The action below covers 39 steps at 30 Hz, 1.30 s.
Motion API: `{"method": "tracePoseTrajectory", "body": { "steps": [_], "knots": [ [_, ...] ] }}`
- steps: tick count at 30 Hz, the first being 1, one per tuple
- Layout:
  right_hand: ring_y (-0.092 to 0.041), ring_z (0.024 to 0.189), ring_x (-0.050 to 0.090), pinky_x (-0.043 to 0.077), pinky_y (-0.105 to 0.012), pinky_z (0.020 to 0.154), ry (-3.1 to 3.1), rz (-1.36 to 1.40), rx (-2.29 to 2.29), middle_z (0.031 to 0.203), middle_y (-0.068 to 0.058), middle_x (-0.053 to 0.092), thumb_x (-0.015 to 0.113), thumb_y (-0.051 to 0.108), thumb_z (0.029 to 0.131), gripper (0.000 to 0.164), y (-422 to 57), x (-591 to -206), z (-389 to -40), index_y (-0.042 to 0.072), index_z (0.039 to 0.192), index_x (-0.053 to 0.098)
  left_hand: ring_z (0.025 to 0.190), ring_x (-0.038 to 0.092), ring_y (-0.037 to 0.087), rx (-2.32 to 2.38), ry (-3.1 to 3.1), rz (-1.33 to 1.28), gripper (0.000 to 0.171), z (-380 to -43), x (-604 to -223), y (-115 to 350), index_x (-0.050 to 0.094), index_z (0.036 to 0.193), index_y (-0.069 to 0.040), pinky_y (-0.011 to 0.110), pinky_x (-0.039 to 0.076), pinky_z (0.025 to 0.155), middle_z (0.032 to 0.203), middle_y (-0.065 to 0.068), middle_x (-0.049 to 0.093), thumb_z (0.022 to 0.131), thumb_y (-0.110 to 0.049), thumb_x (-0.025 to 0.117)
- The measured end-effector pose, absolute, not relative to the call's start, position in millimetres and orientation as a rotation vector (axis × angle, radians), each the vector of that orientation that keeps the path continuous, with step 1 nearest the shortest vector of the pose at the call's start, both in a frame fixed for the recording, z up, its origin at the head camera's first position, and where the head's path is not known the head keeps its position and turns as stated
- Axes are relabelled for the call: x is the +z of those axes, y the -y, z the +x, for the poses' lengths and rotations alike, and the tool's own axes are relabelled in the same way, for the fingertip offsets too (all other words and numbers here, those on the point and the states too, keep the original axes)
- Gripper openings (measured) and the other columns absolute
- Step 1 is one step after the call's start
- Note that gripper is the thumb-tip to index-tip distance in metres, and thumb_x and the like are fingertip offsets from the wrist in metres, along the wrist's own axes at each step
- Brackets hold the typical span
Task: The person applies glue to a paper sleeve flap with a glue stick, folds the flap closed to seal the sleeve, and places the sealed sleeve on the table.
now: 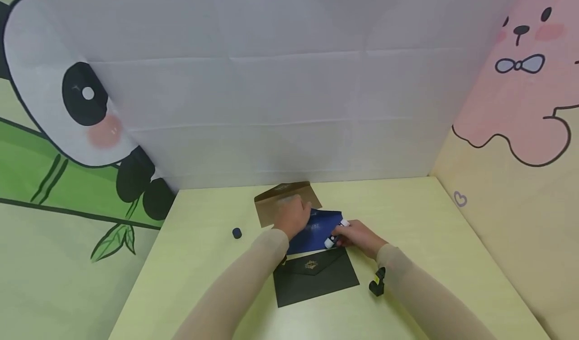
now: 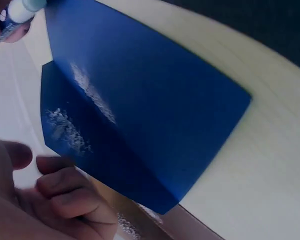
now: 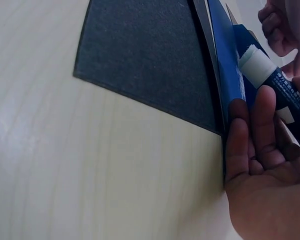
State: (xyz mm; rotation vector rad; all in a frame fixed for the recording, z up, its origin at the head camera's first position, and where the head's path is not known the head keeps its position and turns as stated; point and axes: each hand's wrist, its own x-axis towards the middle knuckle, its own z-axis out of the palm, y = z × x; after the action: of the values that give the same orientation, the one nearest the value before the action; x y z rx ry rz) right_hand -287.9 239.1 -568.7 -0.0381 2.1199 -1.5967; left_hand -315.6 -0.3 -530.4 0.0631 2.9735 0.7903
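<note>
nearest on the counter [image 1: 416, 214] is a flat black paper envelope [image 1: 316, 286]. right hand [image 1: 360, 237] grips a navy-and-white glue stick [image 3: 281, 91] over the middle one, a blue paper envelope [image 2: 155, 90], flap open, contents hidden. i'd spread those patchy smears evenly to the edges. left hand [image 1: 291, 215], loosely curled, seemingly holding nothing, sits by the brown paper envelope [image 1: 267, 211].

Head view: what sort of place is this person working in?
Probably a makeshift indoor booth set up for tabletop work, though the wider room is out of view: a pale table stands before a creased white backdrop, with a cartoon panda on the left side wall.
</note>
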Motion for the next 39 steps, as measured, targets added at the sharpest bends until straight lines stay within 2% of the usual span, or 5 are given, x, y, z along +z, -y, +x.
{"method": "tracePoseTrajectory", "body": {
  "steps": [7, 15, 26, 29, 39],
  "knots": [
    [-0.014, 0.088, 0.071, 0.064, -0.030, 0.088, -2.114, -0.054, -1.599, 0.098, -0.003, 0.078, 0.073, 0.024, 0.105, 0.024, -238, -566, -290, 0.001, 0.112, 0.077, 0.064, 0.052, 0.022, 0.784, -2.907, 0.149, 0.057, -332, -551, 6, 0.062, 0.074, -0.015, 0.043, 0.047, 0.070, 0.069, 0.001, 0.055, 0.123, -0.043, 0.054],
    [-0.014, 0.089, 0.071, 0.063, -0.029, 0.089, -2.130, -0.068, -1.577, 0.097, -0.002, 0.077, 0.072, 0.024, 0.106, 0.024, -237, -565, -292, 0.001, 0.112, 0.078, 0.066, 0.064, 0.020, 0.568, -2.935, 0.088, 0.052, -329, -562, -1, 0.073, 0.078, -0.012, 0.040, 0.054, 0.064, 0.071, 0.003, 0.067, 0.105, -0.055, 0.086],
    [-0.014, 0.088, 0.071, 0.062, -0.029, 0.088, -2.141, -0.025, -1.553, 0.093, -0.002, 0.077, 0.074, 0.025, 0.105, 0.024, -238, -565, -291, 0.002, 0.111, 0.078, 0.069, 0.064, 0.020, 0.384, -2.957, -0.091, 0.073, -317, -569, -4, 0.071, 0.069, -0.016, 0.035, 0.044, 0.061, 0.068, 0.002, 0.065, 0.095, -0.083, 0.084],
    [-0.014, 0.088, 0.071, 0.062, -0.029, 0.088, -2.149, -0.018, -1.545, 0.093, -0.002, 0.077, 0.074, 0.025, 0.104, 0.023, -237, -567, -291, 0.003, 0.110, 0.077, 0.069, 0.063, 0.020, 0.409, -2.962, -0.090, 0.073, -318, -575, -3, 0.073, 0.072, -0.014, 0.034, 0.043, 0.061, 0.069, 0.003, 0.065, 0.094, -0.083, 0.085],
    [-0.015, 0.087, 0.071, 0.062, -0.028, 0.088, -2.155, -0.017, -1.535, 0.092, -0.002, 0.077, 0.074, 0.025, 0.105, 0.024, -235, -568, -292, 0.003, 0.110, 0.077, 0.075, 0.064, 0.022, 0.557, -2.965, -0.033, 0.067, -315, -583, 9, 0.084, 0.099, -0.004, 0.038, 0.054, 0.069, 0.079, 0.007, 0.071, 0.096, -0.071, 0.091]
  ]
}}
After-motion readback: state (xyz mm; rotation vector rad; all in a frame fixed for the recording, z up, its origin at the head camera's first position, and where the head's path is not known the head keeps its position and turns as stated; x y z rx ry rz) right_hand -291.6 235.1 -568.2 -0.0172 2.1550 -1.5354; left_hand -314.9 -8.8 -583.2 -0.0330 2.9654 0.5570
